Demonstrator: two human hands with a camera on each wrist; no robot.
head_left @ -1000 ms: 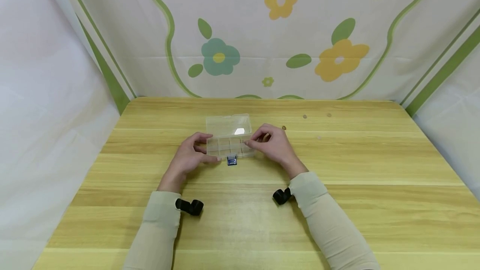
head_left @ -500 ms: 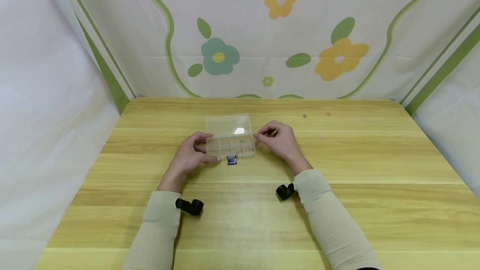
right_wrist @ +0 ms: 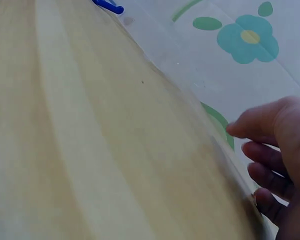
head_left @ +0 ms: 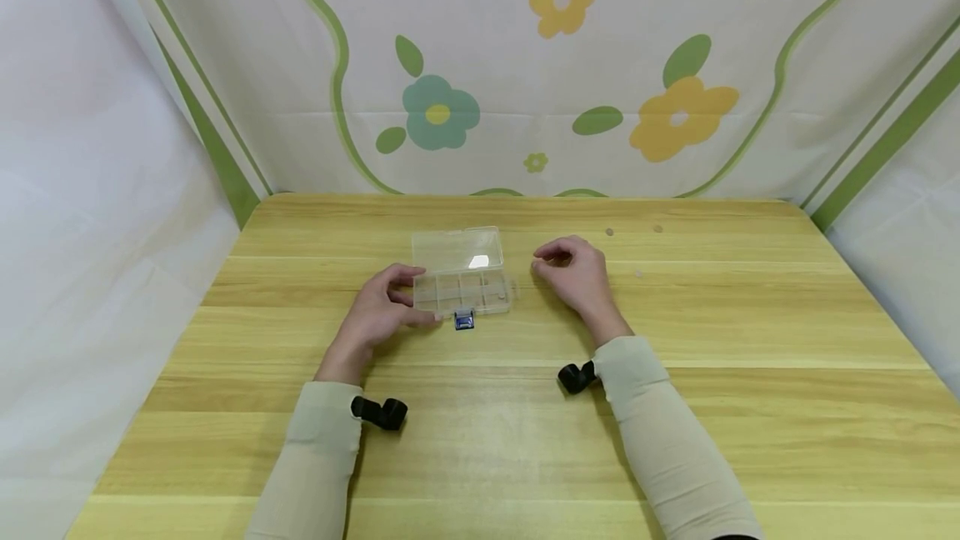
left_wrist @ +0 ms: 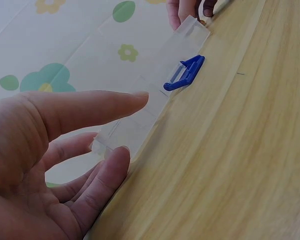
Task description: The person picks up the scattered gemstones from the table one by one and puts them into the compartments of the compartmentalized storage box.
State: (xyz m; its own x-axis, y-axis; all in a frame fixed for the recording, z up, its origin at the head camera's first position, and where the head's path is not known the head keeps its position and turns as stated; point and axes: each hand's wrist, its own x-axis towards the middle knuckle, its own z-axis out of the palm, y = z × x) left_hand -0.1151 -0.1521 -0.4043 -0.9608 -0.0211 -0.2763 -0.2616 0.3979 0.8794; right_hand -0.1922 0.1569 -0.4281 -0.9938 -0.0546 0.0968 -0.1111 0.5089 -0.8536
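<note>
A box (head_left: pixel 491 310) sits toward the back of the table (head_left: pixel 480 457), its lid (head_left: pixel 450 250) open behind it and its latch (head_left: pixel 464 320) hanging at the front. The left hand (head_left: pixel 378 307) is at the box's left end, thumb along the front edge, fingers toward the rear. Inside, I see a small piece (head_left: pixel 502 297) in the rightmost part. Off the right end, just apart, is the right hand (head_left: pixel 577 273); beyond it, farther right, two small discs (head_left: pixel 609 232) lie near the back edge, with a tiny bit (head_left: pixel 638 274) in front of them. A curtain (head_left: pixel 510 65) hangs behind everything.
</note>
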